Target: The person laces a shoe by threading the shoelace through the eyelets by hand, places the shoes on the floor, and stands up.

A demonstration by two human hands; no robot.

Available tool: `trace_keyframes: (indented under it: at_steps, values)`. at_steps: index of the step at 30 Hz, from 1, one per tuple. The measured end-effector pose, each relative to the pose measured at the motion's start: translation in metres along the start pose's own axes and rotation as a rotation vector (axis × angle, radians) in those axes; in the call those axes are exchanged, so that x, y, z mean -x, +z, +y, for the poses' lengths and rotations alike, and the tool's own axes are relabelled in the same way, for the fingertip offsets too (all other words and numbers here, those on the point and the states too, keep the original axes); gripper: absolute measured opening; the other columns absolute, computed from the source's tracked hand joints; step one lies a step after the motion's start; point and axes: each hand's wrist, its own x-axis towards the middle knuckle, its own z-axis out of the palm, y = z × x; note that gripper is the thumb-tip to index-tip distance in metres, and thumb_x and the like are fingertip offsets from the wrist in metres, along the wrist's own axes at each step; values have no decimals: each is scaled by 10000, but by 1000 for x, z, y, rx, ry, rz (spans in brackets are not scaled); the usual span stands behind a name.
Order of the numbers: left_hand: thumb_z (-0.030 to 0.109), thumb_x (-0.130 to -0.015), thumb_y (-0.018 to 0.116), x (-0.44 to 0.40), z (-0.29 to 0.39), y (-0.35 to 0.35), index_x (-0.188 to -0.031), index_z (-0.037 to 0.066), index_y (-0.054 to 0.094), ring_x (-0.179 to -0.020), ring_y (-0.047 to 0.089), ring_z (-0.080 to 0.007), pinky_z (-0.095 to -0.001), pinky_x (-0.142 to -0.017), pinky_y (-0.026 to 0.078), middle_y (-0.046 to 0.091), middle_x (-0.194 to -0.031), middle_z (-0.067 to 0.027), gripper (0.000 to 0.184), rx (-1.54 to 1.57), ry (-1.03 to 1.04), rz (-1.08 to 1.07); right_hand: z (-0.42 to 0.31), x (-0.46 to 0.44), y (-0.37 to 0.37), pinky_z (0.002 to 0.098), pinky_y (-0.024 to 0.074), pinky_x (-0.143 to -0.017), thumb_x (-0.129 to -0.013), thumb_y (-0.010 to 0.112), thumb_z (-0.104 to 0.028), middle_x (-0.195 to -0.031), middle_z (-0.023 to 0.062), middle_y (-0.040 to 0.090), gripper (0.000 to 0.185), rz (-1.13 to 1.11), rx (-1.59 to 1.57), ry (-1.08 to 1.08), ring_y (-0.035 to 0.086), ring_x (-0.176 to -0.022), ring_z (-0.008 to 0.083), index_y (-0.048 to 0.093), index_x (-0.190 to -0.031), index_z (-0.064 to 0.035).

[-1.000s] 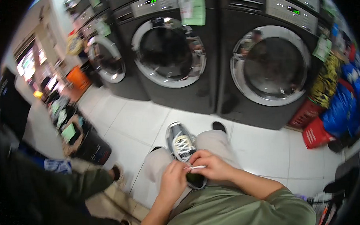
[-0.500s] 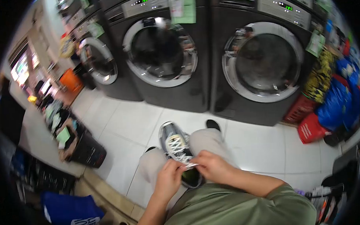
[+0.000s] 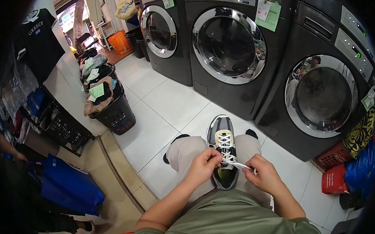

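Note:
A grey, black and white sneaker (image 3: 213, 130) rests between my knees, toe pointing away and its heel opening close to my green shirt. White shoelaces (image 3: 224, 140) criss-cross over its cream tongue. At the shoe's left side, my left hand (image 3: 205, 165) is closed in a pinch on the lacing near the top eyelets. My right hand (image 3: 264, 175), right of the shoe, pinches a lace end that stretches taut from the top of the lacing. The inside of the heel shows yellow-green.
Dark front-loading machines (image 3: 229, 43) line the far side. Laundry baskets (image 3: 120, 111) with clothes and green slips stand left. A person beside a blue bag (image 3: 70, 185) is at lower left. A red bag (image 3: 334, 180) and blue plastic bag (image 3: 360, 166) sit right.
My hands, earlier close together over the laces, have moved apart; the right one has drawn a lace out to the right. My view has turned left, and the blur is gone.

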Motion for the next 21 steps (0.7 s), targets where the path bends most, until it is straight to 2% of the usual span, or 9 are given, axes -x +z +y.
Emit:
trace_keyframes:
  at_steps: [5,8,11,14,15,18,19,21]
  values:
    - [123,-1033,582,-11,-14,-6,-995,36,598,-774,578,-146,-281,-733,482,627,-882,-42,96,544,-135,148,13,2,2,420,521,-665,-770,729,-67,-828,104,594,114,72,155,-129,622,-758,310,659,-855,-38]
    - [130,-1045,562,-14,-33,-13,-973,47,583,-773,571,-146,-289,-717,481,608,-868,-42,112,735,-203,142,26,3,12,431,522,-670,-760,724,-60,-817,105,586,98,99,236,-142,614,-757,322,647,-814,-34]
    - [143,-1050,558,-15,-36,-19,-985,55,572,-788,575,-139,-290,-719,484,597,-852,-38,110,773,-216,107,36,6,17,438,532,-692,-795,728,-79,-844,130,615,218,62,253,-99,646,-794,325,653,-993,-29]
    - [164,-1053,559,-17,-38,-18,-1032,54,562,-810,576,-131,-290,-724,488,600,-881,-39,112,360,-38,247,17,6,14,453,543,-724,-833,735,-119,-936,208,666,542,-54,-55,205,679,-813,360,530,-1321,-4]
    - [184,-1057,555,-17,-37,-14,-1108,43,553,-823,573,-117,-280,-719,490,604,-916,-36,150,157,91,318,22,4,28,469,548,-736,-838,759,-166,-1009,315,668,839,-104,-4,179,696,-833,421,292,-1507,33]
    - [165,-1051,565,-18,-42,3,-1153,14,552,-804,554,-96,-269,-728,509,597,-957,-40,182,11,58,274,22,-13,77,492,546,-745,-817,762,-164,-1013,349,664,882,-63,54,156,684,-840,473,276,-1523,42]
    - [181,-1044,580,-21,-50,2,-1199,4,548,-823,558,-97,-259,-713,500,602,-963,-43,238,-41,80,272,14,-23,78,515,541,-756,-802,729,-116,-977,350,664,849,-119,129,322,678,-856,493,299,-1518,38]
    - [194,-1036,594,-21,-49,0,-1203,4,553,-830,564,-113,-265,-723,498,605,-972,-52,256,-1,27,257,42,-20,84,505,542,-792,-793,700,-92,-1008,353,664,785,18,57,234,674,-903,494,361,-1489,41]
